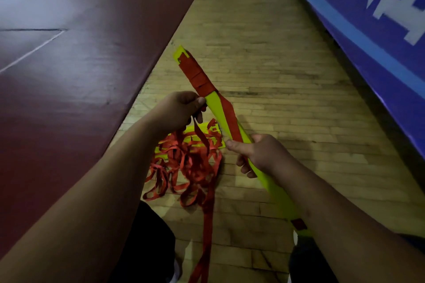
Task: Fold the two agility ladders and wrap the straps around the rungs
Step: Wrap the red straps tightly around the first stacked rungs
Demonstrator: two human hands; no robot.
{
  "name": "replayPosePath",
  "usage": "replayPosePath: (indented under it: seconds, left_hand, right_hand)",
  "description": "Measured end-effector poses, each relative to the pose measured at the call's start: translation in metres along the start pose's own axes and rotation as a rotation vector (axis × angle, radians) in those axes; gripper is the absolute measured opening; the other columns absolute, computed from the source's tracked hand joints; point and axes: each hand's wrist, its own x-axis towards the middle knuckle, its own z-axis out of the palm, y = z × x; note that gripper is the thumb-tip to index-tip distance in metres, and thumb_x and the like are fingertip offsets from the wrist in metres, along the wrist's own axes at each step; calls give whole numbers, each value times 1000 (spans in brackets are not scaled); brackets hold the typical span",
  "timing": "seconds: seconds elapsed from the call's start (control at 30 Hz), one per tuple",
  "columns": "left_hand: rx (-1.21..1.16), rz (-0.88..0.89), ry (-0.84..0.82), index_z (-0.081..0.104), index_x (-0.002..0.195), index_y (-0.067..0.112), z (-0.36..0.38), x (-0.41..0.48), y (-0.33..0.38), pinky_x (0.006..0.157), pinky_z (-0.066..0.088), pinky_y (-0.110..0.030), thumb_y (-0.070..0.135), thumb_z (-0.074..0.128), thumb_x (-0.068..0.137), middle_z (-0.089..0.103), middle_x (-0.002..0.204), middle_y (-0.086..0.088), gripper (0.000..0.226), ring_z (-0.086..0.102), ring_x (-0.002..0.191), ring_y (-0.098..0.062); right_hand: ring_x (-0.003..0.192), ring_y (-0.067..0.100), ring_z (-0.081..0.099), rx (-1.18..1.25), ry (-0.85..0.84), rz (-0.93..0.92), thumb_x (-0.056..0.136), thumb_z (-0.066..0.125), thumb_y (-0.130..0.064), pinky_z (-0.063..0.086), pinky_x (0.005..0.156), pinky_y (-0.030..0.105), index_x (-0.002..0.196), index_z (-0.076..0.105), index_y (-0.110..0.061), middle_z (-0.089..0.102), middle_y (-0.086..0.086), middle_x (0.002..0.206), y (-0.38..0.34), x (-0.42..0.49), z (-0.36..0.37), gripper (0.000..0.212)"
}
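Note:
A stack of yellow-green ladder rungs (pixel 215 108) slants from upper left to lower right above the floor. Red strap (pixel 196 74) is wound in several turns round its far end, and one band runs down along the stack. My left hand (pixel 178 110) pinches the red strap beside the wound part. Lower down, my right hand (pixel 257 155) grips the stack, thumb on top. A second ladder (pixel 195 132) lies on the floor under my hands, its yellow rungs mostly covered by a tangled heap of loose red strap (pixel 188 165). A long strap tail (pixel 207 232) trails toward me.
A dark red mat (pixel 76 64) fills the left side. A blue banner with white lettering (pixel 372 20) runs along the right. Between them lies wooden floor (pixel 264 53). My dark-clothed legs show at the bottom edge.

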Motion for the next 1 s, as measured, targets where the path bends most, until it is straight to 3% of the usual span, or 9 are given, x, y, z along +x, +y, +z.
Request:
replayPosePath:
  seconds: [0.13, 0.3, 0.47, 0.57, 0.77, 0.9, 1.0]
  left_hand:
    - [-25, -1, -3, 71, 102, 4, -9, 5, 31, 55, 51, -33, 32, 53, 115, 67, 77, -6, 36, 54, 58, -16]
    - [-48, 130, 104, 74, 103, 3, -61, 5, 129, 53, 51, -24, 32, 56, 114, 63, 76, -3, 36, 55, 63, -16]
    - [-271, 303, 147, 75, 116, 9, -130, -23, 234, 64, 48, -31, 40, 56, 112, 62, 81, 1, 36, 52, 68, -14]
    - [-325, 369, 168, 75, 115, 14, -157, -41, 278, 67, 49, -30, 41, 57, 111, 64, 81, 5, 32, 55, 67, -10]
    - [-586, 400, 114, 74, 119, 11, -173, -72, 313, 65, 51, -27, 31, 58, 112, 68, 82, 1, 27, 59, 66, -10]
    - [-762, 387, 13, 67, 122, 12, -164, -83, 316, 70, 46, -28, 30, 54, 113, 61, 78, 4, 25, 51, 65, -9]
    - [-762, 379, -1, 66, 119, 14, -157, -86, 316, 73, 46, -31, 31, 53, 112, 59, 78, 4, 23, 50, 66, -9]
  right_hand:
    - [59, 21, 69, -45, 60, -48, 93, 83, -48, 55, 59, 36, 99, 75, -17, 76, 6, 71, -27, -15, -12, 32]
    - [58, 20, 66, -4, 153, -168, 95, 81, -46, 54, 58, 34, 101, 76, -16, 79, 6, 74, -110, -45, -39, 32]
    - [65, 19, 71, 30, 207, -401, 96, 78, -50, 59, 61, 35, 105, 71, -26, 81, 5, 81, -210, -100, -71, 27]
    - [68, 20, 68, 51, 187, -470, 98, 77, -50, 58, 63, 36, 107, 67, -28, 79, 7, 84, -252, -131, -80, 26]
    - [62, 18, 57, 171, 106, -439, 98, 77, -47, 51, 59, 35, 122, 69, -20, 63, 3, 75, -281, -168, -75, 37]
    - [59, 16, 51, 228, 48, -427, 100, 77, -36, 45, 60, 35, 120, 75, -29, 56, -1, 69, -278, -176, -67, 22]
    - [57, 16, 49, 269, 42, -438, 93, 85, -33, 44, 59, 32, 115, 78, -30, 54, -2, 66, -271, -177, -60, 23]
